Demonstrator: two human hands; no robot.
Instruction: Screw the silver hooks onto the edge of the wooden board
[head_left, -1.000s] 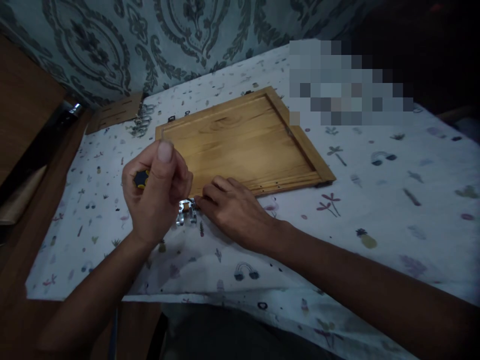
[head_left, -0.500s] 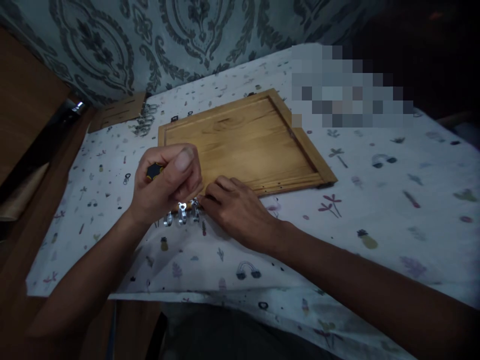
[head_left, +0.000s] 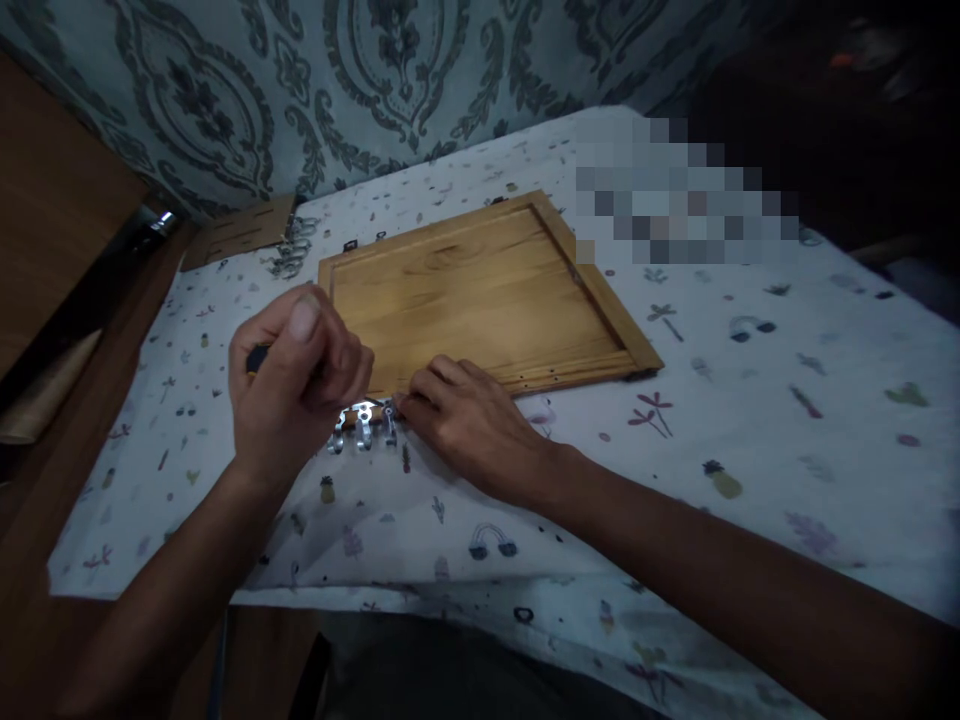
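Observation:
My left hand (head_left: 296,375) is closed around a screwdriver whose black-and-yellow handle end (head_left: 257,359) shows behind the thumb. Its thin shaft points right, toward the silver metal hooks (head_left: 364,425) along the near edge of a framed wooden board (head_left: 465,300). Three hooks hang in a row there, their curved ends over the tablecloth. Fingers bent, my right hand (head_left: 476,430) lies on the same edge, its thumb and fingertips pinching at the rightmost hook (head_left: 389,418). The exact contact under the fingertips is hidden. Small dark holes dot the edge right of that hand.
A printed white cloth (head_left: 600,520) covers the table. Brown cardboard with slits (head_left: 240,232) lies at the back left, beside a pile of more metal hooks (head_left: 294,248). Patterned wallpaper (head_left: 405,80) rises behind. Wooden furniture (head_left: 60,140) stands at the left; a blurred patch hides the back right.
My left hand has shifted left and tilted with the screwdriver, uncovering more of the hooks. My right hand stays at the rightmost hook. The view has moved slightly.

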